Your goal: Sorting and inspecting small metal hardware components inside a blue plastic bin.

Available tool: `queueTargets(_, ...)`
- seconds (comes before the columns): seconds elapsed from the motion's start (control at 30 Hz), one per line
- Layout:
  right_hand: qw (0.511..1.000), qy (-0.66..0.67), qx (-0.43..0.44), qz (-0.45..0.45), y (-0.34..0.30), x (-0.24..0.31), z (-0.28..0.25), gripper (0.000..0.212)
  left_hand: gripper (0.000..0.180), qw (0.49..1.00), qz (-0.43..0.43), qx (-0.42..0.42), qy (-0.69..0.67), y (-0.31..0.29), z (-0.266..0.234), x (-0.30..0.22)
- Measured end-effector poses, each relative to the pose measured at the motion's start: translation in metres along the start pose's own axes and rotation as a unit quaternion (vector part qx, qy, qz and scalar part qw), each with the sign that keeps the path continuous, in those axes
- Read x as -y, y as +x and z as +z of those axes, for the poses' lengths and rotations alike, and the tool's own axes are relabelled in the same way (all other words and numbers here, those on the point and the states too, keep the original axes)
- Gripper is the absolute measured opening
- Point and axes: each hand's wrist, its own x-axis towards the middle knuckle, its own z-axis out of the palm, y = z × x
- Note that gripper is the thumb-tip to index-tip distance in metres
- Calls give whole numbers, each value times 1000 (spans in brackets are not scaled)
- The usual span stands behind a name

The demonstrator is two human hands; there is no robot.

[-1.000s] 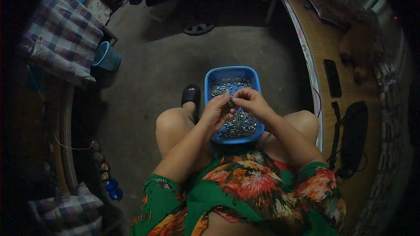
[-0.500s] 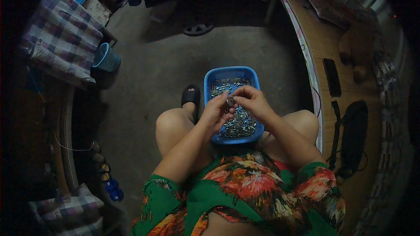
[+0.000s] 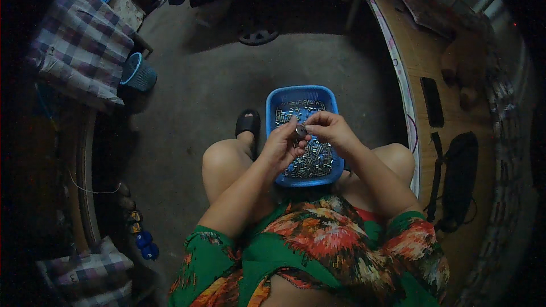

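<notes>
A blue plastic basket rests between my knees, its bottom covered with many small shiny metal pins. Above its middle, my left hand is closed around a small round metal piece with a dark face turned up. My right hand comes from the other side, thumb and forefinger pinched together at the edge of that round piece. Whatever sits between those right fingertips is too small to make out. Both hands hide part of the basket's middle.
On the right stands a wooden board surface with a dark phone-like slab and a black bag. A blue-green bin stands left, near a checked cloth. Blue balls or rolls lie at lower left.
My right fingers have shifted slightly at the edge of the round metal piece, and my left thumb has lifted a little. The basket stays put.
</notes>
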Motion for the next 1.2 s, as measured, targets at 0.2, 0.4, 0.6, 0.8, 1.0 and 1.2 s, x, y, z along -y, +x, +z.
queueTargets(0.2, 1000, 14, 14, 18, -1, 2, 3, 14, 32, 1000, 0, -11, 16, -1, 1, -1)
queueTargets(0.4, 999, 17, 29, 5, -2, 1, 3, 13, 31, 1000, 2, -2, 12, -1, 2, 0)
queueTargets(0.6, 999, 17, 33, 4, -3, 4, 4, 12, 27, 1000, 11, -2, 21, -3, 2, -1)
queueTargets(0.8, 998, 30, 51, 25, -1, 0, 2, 14, 25, 999, 24, 19, 28, -1, -1, 1)
queueTargets(1.0, 988, 106, 46, 104, 7, -15, -13, 16, 28, 999, 18, 25, 33, 0, 2, 1)
queueTargets(1.2, 993, 80, -17, 89, 7, -15, -12, 19, 29, 1000, 10, 9, -10, 4, -7, 2)
